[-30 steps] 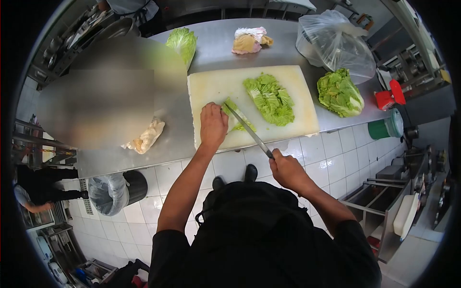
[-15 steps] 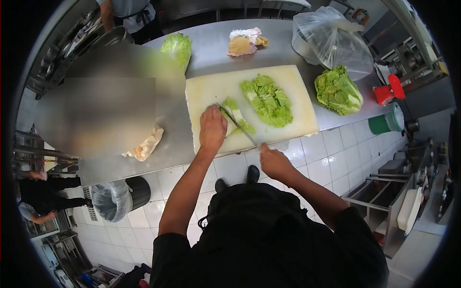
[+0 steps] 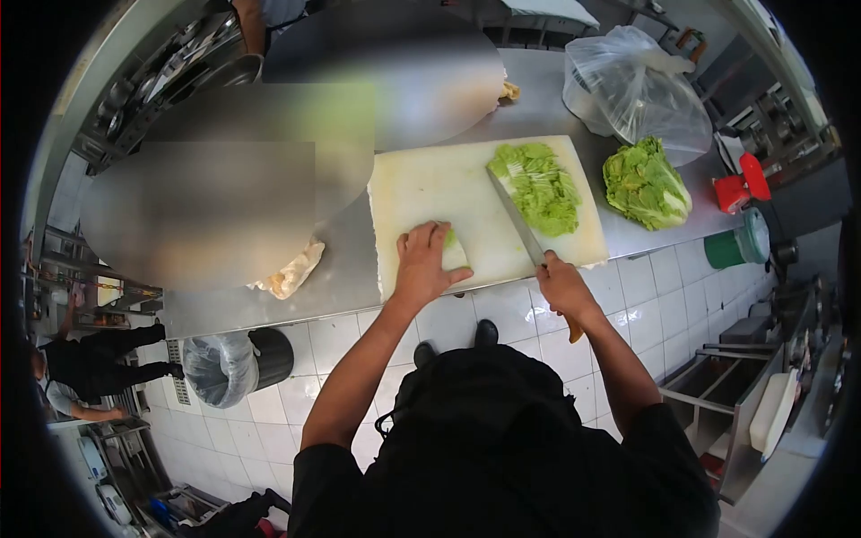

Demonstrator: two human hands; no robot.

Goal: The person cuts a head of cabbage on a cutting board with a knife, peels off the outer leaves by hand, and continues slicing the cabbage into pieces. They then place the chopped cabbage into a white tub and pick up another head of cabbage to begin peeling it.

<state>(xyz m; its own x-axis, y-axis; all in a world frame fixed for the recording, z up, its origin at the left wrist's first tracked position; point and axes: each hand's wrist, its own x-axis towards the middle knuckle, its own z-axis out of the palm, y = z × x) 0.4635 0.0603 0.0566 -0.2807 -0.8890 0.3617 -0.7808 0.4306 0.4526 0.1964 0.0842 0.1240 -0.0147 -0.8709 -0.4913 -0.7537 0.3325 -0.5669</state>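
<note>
My left hand (image 3: 425, 264) rests on the white cutting board (image 3: 395, 193), its fingers and thumb around a piece of napa cabbage (image 3: 456, 254) that is mostly hidden under the palm. My right hand (image 3: 565, 285) is closed around the handle of a long kitchen knife (image 3: 517, 215). The blade points up and left across the board, lying along the left edge of a pile of chopped napa cabbage (image 3: 540, 188). A few small green bits lie on the board near the blade.
A leafy cabbage head (image 3: 647, 184) sits right of the board, before a clear plastic bag (image 3: 641, 90). Beyond are a red scale (image 3: 743, 186) and a green bin (image 3: 737, 242). A lined trash bin (image 3: 220, 369) stands below the table's left. Blurred patches cover the table's left; people stand further off.
The knife has moved right, from the cabbage near my left hand to the pile's edge. The cut strips have joined the pile. My left hand has spread over the remaining piece.
</note>
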